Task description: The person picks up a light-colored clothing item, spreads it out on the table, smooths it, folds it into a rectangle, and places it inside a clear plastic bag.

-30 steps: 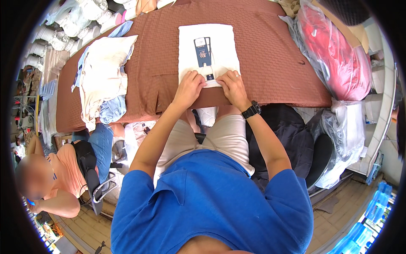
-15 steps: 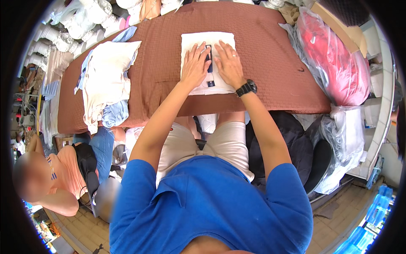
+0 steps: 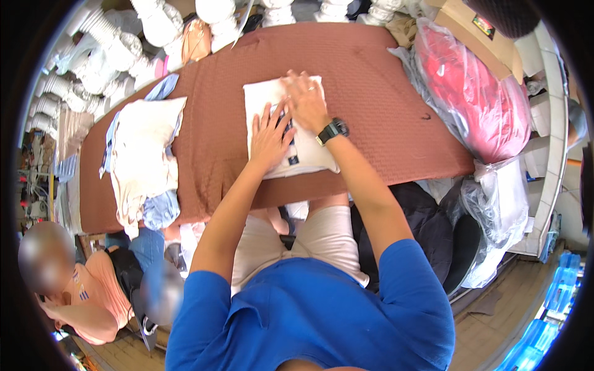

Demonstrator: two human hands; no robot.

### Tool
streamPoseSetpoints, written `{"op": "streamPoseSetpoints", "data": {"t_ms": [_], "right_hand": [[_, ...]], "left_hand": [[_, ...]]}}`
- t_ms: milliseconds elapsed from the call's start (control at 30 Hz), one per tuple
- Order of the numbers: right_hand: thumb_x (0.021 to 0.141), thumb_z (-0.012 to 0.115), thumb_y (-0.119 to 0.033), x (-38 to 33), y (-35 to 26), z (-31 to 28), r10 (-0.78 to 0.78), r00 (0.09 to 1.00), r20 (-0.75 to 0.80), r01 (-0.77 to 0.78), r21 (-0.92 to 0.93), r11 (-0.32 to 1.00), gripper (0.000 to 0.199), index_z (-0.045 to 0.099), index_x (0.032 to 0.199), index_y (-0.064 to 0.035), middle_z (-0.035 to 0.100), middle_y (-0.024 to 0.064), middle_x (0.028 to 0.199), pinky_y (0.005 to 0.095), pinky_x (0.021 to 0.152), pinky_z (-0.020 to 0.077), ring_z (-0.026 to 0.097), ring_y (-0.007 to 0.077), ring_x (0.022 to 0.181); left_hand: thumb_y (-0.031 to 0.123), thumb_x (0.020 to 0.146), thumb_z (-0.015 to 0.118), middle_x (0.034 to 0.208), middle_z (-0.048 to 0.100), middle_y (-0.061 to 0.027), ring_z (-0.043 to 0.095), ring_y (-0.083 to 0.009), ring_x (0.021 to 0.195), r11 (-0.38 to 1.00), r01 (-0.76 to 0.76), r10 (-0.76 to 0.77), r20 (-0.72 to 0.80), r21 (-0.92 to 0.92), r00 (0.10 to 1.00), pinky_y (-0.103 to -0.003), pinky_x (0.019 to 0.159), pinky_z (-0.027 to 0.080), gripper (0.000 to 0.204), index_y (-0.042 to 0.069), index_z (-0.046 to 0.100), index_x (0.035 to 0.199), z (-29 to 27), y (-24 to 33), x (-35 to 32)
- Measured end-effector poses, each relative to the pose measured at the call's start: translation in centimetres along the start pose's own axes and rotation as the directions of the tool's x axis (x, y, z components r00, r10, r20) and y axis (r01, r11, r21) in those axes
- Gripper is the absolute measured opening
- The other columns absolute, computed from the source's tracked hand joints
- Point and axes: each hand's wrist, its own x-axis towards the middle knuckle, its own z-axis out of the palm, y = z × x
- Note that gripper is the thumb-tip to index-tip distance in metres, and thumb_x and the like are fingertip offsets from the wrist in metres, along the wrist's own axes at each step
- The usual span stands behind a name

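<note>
I have a folded white garment (image 3: 291, 133) lying on the brown cloth-covered desk (image 3: 383, 80), near the desk's front edge and roughly at its middle. My left hand (image 3: 270, 139) lies flat on the near left part of the garment, fingers spread and released, pressing down rather than gripping. My right hand (image 3: 305, 102), a black watch (image 3: 332, 130) on its wrist, rests palm-down on the far part of the same garment, just beyond the left hand, fingers likewise open and holding nothing. A dark printed patch on the garment shows between the two hands.

I judge this to be the smoothing step: the fold is made and I am flattening it. The next move, as I see it, calls for even pressure outward to the garment's edges so no crease is trapped, and then a grip under the garment to lift it without letting the fold spring open.

To the left of the garment, well apart, lies a loose heap of pale clothes (image 3: 145, 154). To its right, past the desk's end, sits a red bundle in clear plastic (image 3: 479, 99).
</note>
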Motion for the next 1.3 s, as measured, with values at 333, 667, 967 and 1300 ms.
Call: {"op": "streamPoseSetpoints", "data": {"t_ms": [333,667,967,1300], "right_hand": [[0.105,0.039,-0.039,-1.1,0.0,2.9,-0.022,0.997,0.069,0.026,-0.050,0.998,0.051,0.044,0.152,-0.0194,0.033,0.0098,0.163,0.0629,0.118,0.0224,0.028,0.0378,0.150],[0.089,0.071,-0.022,-7.7,3.1,-11.9,0.305,0.927,-0.221,-0.214,0.357,0.909,0.052,0.056,0.135,-0.0040,0.058,0.0208,0.134,0.0472,0.106,0.0428,0.053,0.0396,0.124],[0.082,0.072,-0.016,-31.1,16.2,-35.6,0.536,0.571,-0.621,-0.813,-0.517,0.267,0.071,0.045,0.147,-0.0096,0.048,0.0183,0.148,0.0555,0.113,0.0326,0.042,0.0408,0.139],[0.082,0.075,-0.017,-35.9,19.8,-37.5,0.569,0.497,-0.655,-0.867,-0.383,0.318,0.029,0.073,0.111,-0.0166,0.069,0.0059,0.101,0.0466,0.089,0.0466,0.062,0.0316,0.099]], "left_hand": [[0.039,0.104,0.044,0.162,0.034,-0.0109,0.014,-0.0333,0.155,0.993,0.015,-0.020,0.034,0.118,0.999,-0.056,0.123,0.006,0.051,0.009,0.050,0.145,-0.4,0.2,0.2],[0.040,0.105,0.041,0.167,0.023,0.0004,0.016,-0.0346,0.154,0.992,0.035,-0.041,0.050,0.122,0.998,-0.063,0.120,0.014,0.053,0.031,0.034,0.157,1.0,-1.1,0.0],[0.042,0.106,0.040,0.168,0.022,-0.0009,0.015,-0.0353,0.154,0.993,0.010,-0.016,0.057,0.118,0.998,-0.061,0.121,0.012,0.052,0.028,0.036,0.156,1.3,-0.6,0.5],[0.046,0.105,0.044,0.167,0.024,-0.0046,0.016,-0.0386,0.154,1.000,0.001,0.000,0.127,-0.004,0.992,-0.061,0.121,0.011,0.056,0.026,0.037,0.156,0.5,-2.2,1.0]]}}
